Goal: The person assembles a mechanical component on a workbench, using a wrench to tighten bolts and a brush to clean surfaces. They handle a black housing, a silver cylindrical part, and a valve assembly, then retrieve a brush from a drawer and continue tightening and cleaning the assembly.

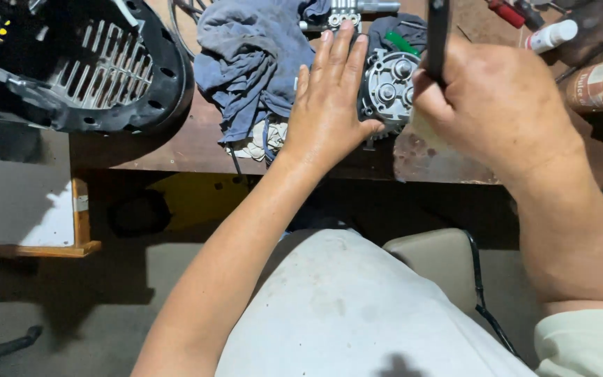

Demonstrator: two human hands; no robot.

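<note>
Currently the left hand [329,105] lies flat, fingers [336,52] released and spread, bracing the side of a grey cast-metal housing [387,87] at upper centre of the frame, which sits on the brown bench [176,150] against a blue rag [252,63]. The right hand [490,105] is clenched around a dark tool handle [438,35] held upright just beside the housing's face, where 3 round bores show open; work on that face looks underway, not finished. A black vented cover [99,66] sits upper left, a brown can [598,84] at far right.
</note>
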